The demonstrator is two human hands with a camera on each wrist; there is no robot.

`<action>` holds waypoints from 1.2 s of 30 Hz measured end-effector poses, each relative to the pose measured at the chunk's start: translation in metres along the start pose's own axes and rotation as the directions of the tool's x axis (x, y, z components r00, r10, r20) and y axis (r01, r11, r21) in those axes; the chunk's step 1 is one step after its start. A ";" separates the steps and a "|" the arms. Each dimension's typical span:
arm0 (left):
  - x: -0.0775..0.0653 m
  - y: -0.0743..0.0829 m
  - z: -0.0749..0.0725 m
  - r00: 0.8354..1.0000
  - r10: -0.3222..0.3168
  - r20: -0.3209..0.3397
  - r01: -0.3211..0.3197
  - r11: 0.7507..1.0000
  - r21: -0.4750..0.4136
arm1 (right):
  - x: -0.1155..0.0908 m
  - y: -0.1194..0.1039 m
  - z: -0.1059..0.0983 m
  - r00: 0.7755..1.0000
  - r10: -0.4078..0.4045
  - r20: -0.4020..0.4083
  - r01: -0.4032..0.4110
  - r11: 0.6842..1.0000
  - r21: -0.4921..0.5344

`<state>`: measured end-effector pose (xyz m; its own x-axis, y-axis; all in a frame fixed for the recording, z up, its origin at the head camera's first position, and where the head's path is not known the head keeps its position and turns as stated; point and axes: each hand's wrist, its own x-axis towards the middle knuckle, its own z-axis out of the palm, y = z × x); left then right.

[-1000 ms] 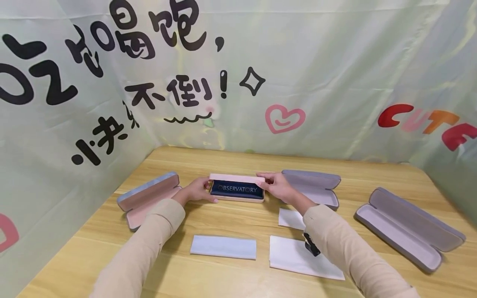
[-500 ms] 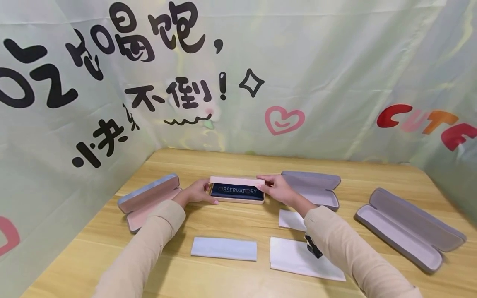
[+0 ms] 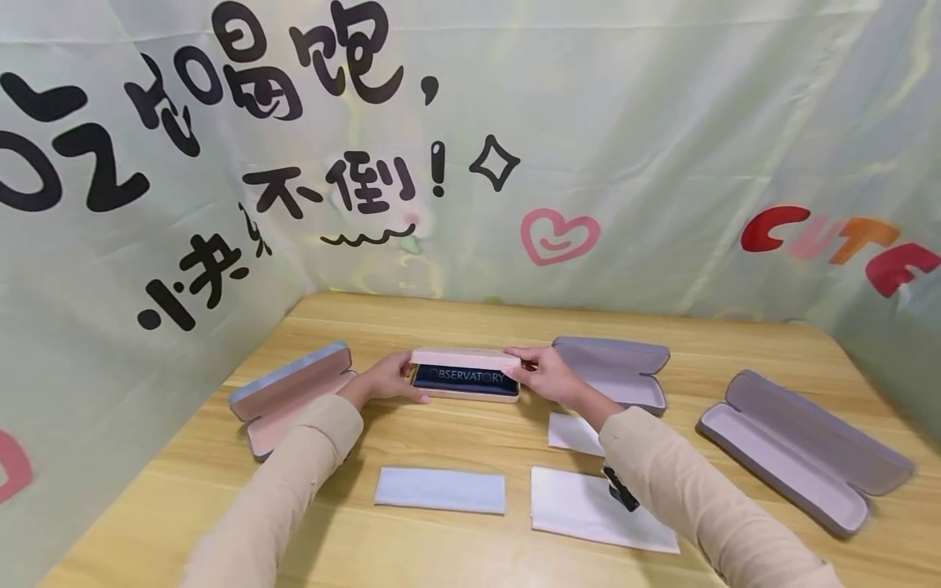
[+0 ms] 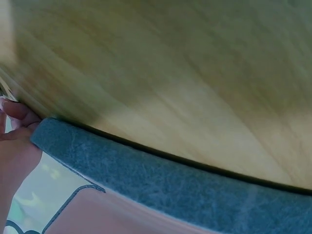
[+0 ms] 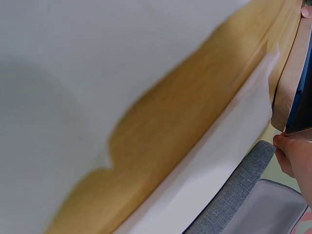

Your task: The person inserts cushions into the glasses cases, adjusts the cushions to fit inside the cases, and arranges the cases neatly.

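A pink glasses case [image 3: 465, 395] lies partly open at the middle of the table, its lid [image 3: 465, 358] raised. Inside it a dark navy cloth or pouch [image 3: 456, 376] shows the lettering "OBSERVATORY". My left hand [image 3: 388, 377] grips the case's left end, thumb along the front side. At the right end, my right hand [image 3: 546, 374] pinches the lid's corner. The right wrist view shows the right hand [image 5: 292, 156] at the corner of the pink case [image 5: 288, 87]. In the left wrist view, only part of the left hand [image 4: 19, 131] shows, beyond a blue case [image 4: 146, 170].
A blue glasses case [image 3: 294, 367] stands open at left. Two grey-purple cases stand open at right, one behind the right hand [image 3: 613, 357] and one farther right [image 3: 809, 441]. A light blue cloth [image 3: 441, 490] and white cloths [image 3: 573, 502] lie in front; the right forearm overhangs one.
The pink case's lid has tipped slightly downward, covering more of the navy cloth. Both hands keep their places on the case.
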<state>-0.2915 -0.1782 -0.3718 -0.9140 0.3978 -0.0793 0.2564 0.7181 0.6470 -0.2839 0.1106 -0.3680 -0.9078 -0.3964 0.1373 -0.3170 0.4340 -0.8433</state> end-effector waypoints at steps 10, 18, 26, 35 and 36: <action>0.000 -0.004 0.003 0.999 0.040 0.004 -0.040 0.999 0.012 | -0.005 0.000 0.004 1.000 -0.002 -0.017 0.002 1.000 0.006; -0.001 -0.002 0.001 0.996 0.084 0.013 -0.084 0.996 -0.025 | -0.006 0.002 0.004 0.998 -0.056 -0.004 0.056 0.998 -0.030; -0.001 0.001 -0.003 0.992 0.116 0.041 -0.115 0.993 -0.027 | -0.008 0.005 0.004 0.988 -0.151 -0.016 0.145 0.970 -0.194; 0.005 -0.004 -0.002 0.997 0.063 0.042 -0.062 0.998 -0.023 | -0.008 0.000 0.005 0.999 -0.017 0.045 0.026 0.977 -0.211; 0.005 -0.005 -0.001 0.997 0.061 0.043 -0.060 0.998 -0.025 | -0.008 0.000 0.005 0.998 0.003 0.055 0.009 0.977 -0.212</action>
<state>-0.2976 -0.1803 -0.3740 -0.8821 0.4654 -0.0725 0.3029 0.6783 0.6694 -0.2749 0.1094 -0.3717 -0.8922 -0.4390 0.1061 -0.3760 0.5921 -0.7128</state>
